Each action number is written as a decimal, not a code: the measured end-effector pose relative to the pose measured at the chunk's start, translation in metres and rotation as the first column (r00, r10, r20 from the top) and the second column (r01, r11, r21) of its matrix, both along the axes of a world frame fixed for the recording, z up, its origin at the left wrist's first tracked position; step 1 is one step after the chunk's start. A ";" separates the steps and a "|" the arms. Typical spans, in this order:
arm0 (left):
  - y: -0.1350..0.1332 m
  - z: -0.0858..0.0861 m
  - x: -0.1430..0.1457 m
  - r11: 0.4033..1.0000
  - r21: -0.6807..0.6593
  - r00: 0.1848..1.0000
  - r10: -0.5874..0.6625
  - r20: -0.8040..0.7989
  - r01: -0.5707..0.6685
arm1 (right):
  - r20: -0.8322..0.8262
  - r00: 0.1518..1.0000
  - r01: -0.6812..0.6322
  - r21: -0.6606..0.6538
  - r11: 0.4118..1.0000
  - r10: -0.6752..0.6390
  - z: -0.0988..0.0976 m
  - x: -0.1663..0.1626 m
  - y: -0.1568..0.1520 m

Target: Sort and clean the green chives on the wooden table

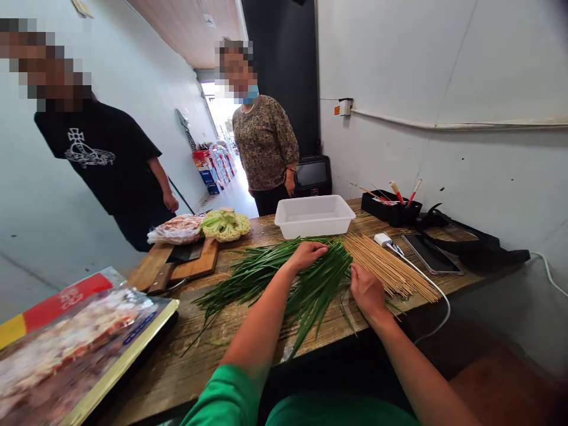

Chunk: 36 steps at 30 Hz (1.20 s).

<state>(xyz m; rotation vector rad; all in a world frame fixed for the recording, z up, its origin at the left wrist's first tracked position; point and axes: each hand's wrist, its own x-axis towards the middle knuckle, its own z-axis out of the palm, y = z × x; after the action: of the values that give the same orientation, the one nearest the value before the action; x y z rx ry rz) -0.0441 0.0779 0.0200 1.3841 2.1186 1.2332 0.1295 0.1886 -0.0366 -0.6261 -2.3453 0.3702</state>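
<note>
A spread of long green chives [284,278] lies across the wooden table [213,343]. My left hand [306,254] rests on top of the chives near their far end, fingers curled down onto the leaves. My right hand [367,293] sits at the right edge of the chives, fingers bent around some leaves, right beside a pile of thin bamboo skewers [390,269].
A white plastic tub [314,216] stands behind the chives. At left are a cauliflower [225,225], wrapped meat [176,229], a cutting board with a cleaver [186,260], and a flat food package [66,343]. A charger cable [417,272], phone and black tray sit at right. Two people stand beyond the table.
</note>
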 end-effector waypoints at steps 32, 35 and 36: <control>-0.010 -0.010 -0.017 0.882 -0.210 0.782 0.237 -0.576 -0.422 | -0.038 0.998 0.050 0.063 0.997 -0.048 -0.005 0.001 0.004; -0.014 -0.010 -0.021 0.905 -0.196 0.793 0.207 -0.573 -0.377 | -0.035 0.999 0.036 0.056 0.998 -0.034 -0.004 0.001 0.004; -0.015 -0.009 -0.022 0.912 -0.195 0.799 0.194 -0.569 -0.360 | -0.036 0.999 0.032 0.054 0.998 -0.030 -0.004 0.001 0.004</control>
<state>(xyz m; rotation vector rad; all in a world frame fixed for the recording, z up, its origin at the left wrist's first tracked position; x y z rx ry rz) -0.0660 0.0630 0.0109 1.4324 2.8423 0.5923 0.1303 0.1925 -0.0408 -0.6240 -2.3012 0.2995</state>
